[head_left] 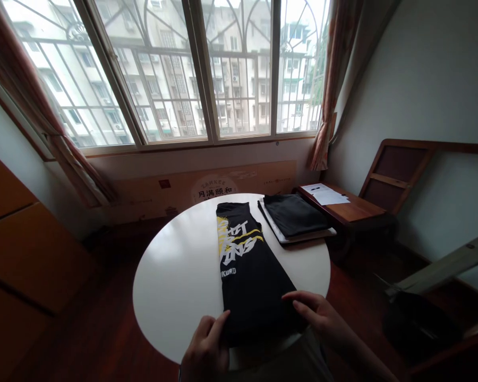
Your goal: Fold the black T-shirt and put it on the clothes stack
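A black T-shirt (255,286) with white and yellow lettering lies folded lengthwise on a round white table (171,286). Its near end reaches the table's front edge. My left hand (207,345) pinches the near left corner between thumb and fingers. At the near right side, my right hand (316,315) grips the edge of the cloth, thumb and forefinger closed on it. Beyond the shirt, on the right of the table, rests a stack of folded clothes (295,215), black on top with white layers below.
To the right stands a low wooden table (350,209) with white papers (324,193) and a dark pen on it. A brown cardboard panel (155,191) leans under the barred window. Orange-brown cabinets (19,254) line the left, and a dark object (418,323) sits at the lower right.
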`<control>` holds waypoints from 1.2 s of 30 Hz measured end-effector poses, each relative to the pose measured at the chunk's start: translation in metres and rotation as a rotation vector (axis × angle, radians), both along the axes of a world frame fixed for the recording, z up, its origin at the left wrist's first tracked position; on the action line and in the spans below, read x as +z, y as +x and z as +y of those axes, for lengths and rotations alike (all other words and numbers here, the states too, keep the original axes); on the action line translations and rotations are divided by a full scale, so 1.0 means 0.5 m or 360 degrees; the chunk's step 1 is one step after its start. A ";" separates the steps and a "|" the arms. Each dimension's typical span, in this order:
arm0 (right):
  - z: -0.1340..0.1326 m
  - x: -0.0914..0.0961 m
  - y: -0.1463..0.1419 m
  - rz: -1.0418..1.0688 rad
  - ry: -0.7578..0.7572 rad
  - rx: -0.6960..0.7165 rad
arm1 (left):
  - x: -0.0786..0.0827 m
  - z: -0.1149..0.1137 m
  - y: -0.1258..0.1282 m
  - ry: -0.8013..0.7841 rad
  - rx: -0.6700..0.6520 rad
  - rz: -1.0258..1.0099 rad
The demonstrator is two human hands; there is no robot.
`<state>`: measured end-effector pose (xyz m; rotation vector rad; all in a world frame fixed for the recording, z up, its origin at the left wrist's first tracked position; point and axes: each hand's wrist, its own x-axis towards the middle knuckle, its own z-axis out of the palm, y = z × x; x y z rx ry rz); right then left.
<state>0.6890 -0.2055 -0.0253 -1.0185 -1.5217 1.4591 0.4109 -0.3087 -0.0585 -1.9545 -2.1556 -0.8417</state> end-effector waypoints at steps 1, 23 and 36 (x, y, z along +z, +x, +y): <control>-0.006 -0.006 0.000 -0.0051 0.0047 -0.0006 | -0.007 -0.003 -0.005 -0.0009 0.0006 0.0012; -0.008 -0.052 0.014 -0.0003 -0.0020 -0.0161 | -0.056 0.011 0.049 0.0183 -0.0081 0.0120; 0.010 0.017 -0.005 0.0656 -0.0585 -0.0124 | -0.048 0.007 0.036 0.0245 0.0050 0.0168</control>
